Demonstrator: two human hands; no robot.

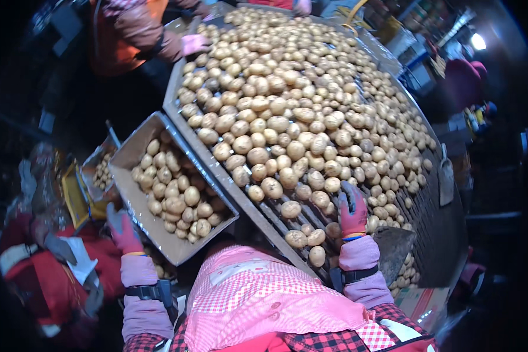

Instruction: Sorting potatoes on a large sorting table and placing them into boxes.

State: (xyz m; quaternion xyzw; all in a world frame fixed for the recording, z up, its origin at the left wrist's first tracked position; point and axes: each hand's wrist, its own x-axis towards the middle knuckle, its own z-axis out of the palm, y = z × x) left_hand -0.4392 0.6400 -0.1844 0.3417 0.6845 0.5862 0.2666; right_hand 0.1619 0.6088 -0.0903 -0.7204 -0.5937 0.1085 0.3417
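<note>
My right hand (354, 212), in a pink glove with grey fingers, reaches over the slatted sorting table (264, 216) among loose potatoes (296, 150). Its fingers are spread, and no potato shows in its grasp. Just beyond its fingertips lies a pale potato (332, 185). On the left, my left hand (124, 230), gloved the same way, is beside the near left wall of a cardboard box (154, 240). Its fingers are stretched out along that side; whether they touch the wall I cannot tell. Inside the box is a heap of potatoes (173, 205).
A grey scoop-like piece (395, 249) lies right of my right wrist. Farther right rests a pale hand scoop (446, 179). A co-worker's pink-gloved hand (195, 44) touches the table's far left edge. Another person in red (53, 281) is at the left, near a smaller potato box (101, 170).
</note>
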